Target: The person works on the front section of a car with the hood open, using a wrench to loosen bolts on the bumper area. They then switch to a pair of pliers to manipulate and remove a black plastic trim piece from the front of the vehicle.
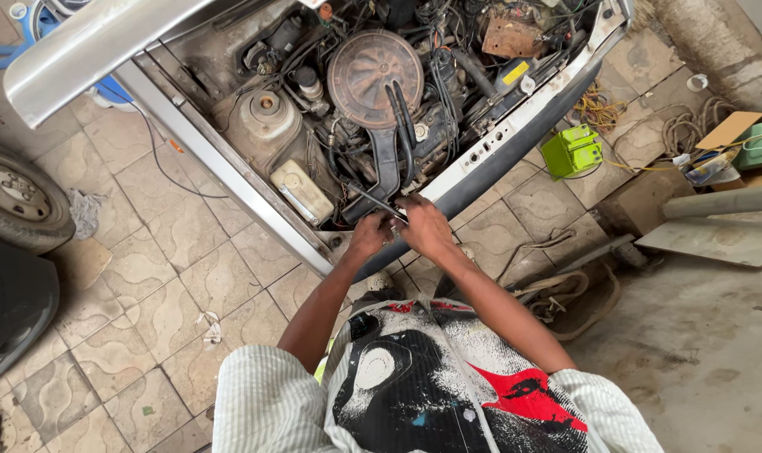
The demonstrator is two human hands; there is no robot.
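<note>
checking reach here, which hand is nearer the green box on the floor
Right. The right hand is at the car's front edge, on the side toward the green box. The left hand is beside it, farther from the box.

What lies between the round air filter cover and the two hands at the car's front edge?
In the head view, a black intake duct and hoses run from the air filter cover down toward the left hand and right hand.

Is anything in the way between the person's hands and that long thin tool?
No. Both the left hand and right hand already touch the thin dark tool at the car's front edge.
</note>
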